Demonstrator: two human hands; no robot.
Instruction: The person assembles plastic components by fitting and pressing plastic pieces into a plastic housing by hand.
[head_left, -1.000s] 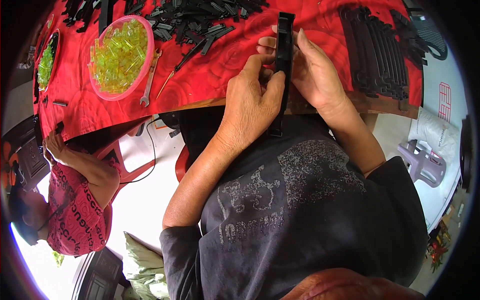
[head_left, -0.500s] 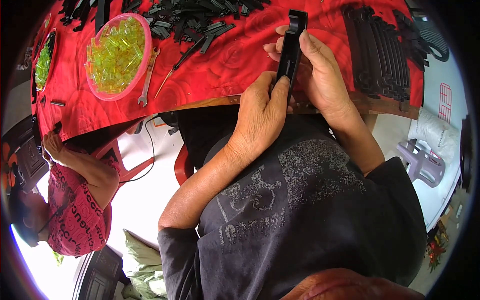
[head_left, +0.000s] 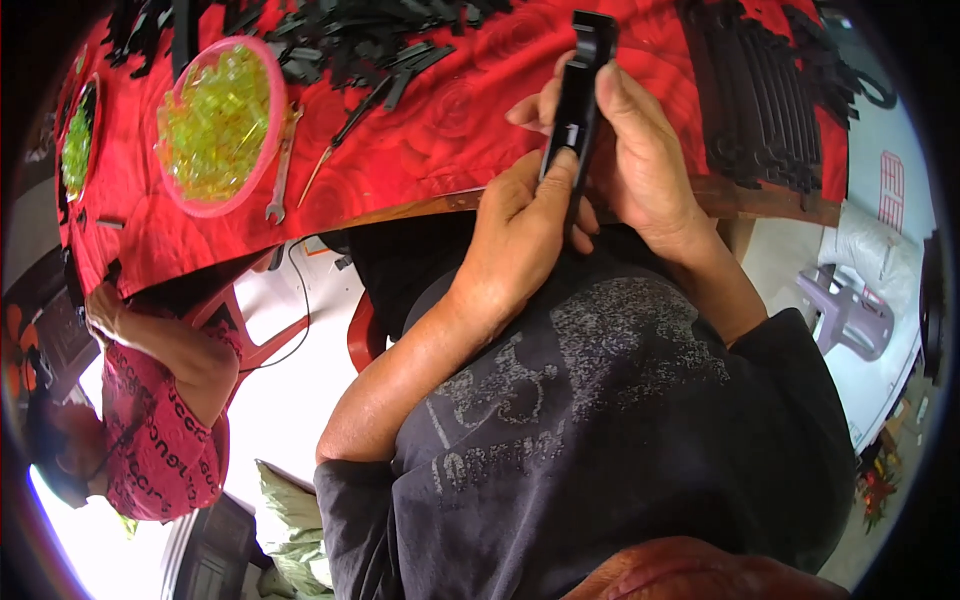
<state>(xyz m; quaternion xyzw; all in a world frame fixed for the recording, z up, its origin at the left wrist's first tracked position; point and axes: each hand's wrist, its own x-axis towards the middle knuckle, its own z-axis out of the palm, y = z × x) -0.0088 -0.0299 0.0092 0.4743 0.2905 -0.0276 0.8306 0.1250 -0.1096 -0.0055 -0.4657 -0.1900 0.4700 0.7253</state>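
Observation:
Between my two hands, over the table's near edge, is a long narrow black plastic housing point(head_left: 574, 105) with a hollow channel and a hooked upper end. My left hand point(head_left: 525, 225) grips its lower end, the thumb pressed into the channel. Around the upper part closes my right hand point(head_left: 645, 150), its thumb along the side and fingers behind. Part of the fingers is hidden by the housing. Whether a small piece sits under my left thumb I cannot make out.
A pink-rimmed basin point(head_left: 272, 130) of yellow-green clear pieces stands left, beside a wrench point(head_left: 284, 165) and a thin screwdriver point(head_left: 345, 128). Black strips point(head_left: 400, 40) lie heaped behind. Long black parts point(head_left: 760, 100) are lined up right. A co-worker point(head_left: 165, 400) sits at the left.
My left thumb has slid slightly up the channel, and the housing has tilted a little. The view has shifted slightly; both hands keep their hold.

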